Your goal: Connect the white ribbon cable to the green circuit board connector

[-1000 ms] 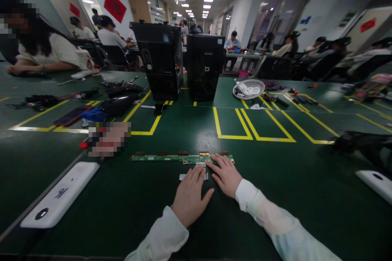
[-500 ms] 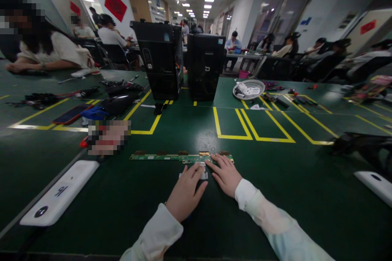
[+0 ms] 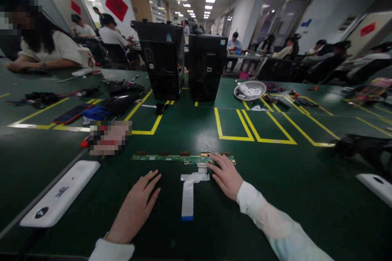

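Observation:
A long, narrow green circuit board (image 3: 171, 158) lies across the green table in front of me. From its lower edge a folded white ribbon cable (image 3: 188, 197) with a blue end runs toward me, flat on the table. My right hand (image 3: 226, 173) rests with spread fingers on the right part of the board, its fingertips beside the cable's connector. My left hand (image 3: 137, 202) is to the left of the cable, apart from it and from the board, fingers stretched out and holding nothing.
Two black computer towers (image 3: 206, 67) stand at the back. A white basket (image 3: 249, 89) with small parts is right of them. White devices (image 3: 59, 193) lie at both sides. Cables and a blue-handled item (image 3: 94, 113) lie at left. A person (image 3: 52, 49) sits at far left.
My left hand has moved left and toward me, off the ribbon cable, which now shows in full. My right hand stays on the board.

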A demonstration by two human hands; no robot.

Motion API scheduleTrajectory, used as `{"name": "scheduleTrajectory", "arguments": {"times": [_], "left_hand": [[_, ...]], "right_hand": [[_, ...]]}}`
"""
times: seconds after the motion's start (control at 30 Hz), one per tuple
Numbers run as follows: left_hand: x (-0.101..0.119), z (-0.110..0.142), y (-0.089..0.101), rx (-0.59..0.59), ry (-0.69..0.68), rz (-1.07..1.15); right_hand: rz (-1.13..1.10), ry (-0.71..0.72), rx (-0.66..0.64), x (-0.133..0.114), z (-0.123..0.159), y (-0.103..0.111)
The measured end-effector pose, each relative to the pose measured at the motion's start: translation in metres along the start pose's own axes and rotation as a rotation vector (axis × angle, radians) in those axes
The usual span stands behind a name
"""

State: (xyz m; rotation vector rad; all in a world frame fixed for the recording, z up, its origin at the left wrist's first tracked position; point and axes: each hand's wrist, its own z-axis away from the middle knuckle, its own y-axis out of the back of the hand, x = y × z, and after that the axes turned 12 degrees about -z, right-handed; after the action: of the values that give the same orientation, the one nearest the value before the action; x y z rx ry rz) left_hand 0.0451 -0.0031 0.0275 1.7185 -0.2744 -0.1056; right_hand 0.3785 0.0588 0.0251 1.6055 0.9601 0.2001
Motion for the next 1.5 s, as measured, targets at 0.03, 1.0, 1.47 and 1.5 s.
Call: {"name": "scheduleTrajectory", "arguments": {"times": [0.03,1.0,1.47,1.5], "left_hand": [[-0.002,0.001,-0.003,0.007,0.002,-0.011],[-0.007,-0.005,-0.017,0.061,-0.018,-0.045],[-0.013,-0.008,-0.026,0.105,-0.039,-0.048],[-0.012,-0.008,-0.025,0.098,-0.035,-0.051]], "right_hand": [[-0.014,0.027,-0.024,-0.004,-0.001,0.002],[0.01,-0.086,-0.18,0.01,0.063,0.024],[0.385,-0.584,0.227,0.064,0.293,0.075],[0.408,-0.627,0.234,0.066,0.3,0.076]]}}
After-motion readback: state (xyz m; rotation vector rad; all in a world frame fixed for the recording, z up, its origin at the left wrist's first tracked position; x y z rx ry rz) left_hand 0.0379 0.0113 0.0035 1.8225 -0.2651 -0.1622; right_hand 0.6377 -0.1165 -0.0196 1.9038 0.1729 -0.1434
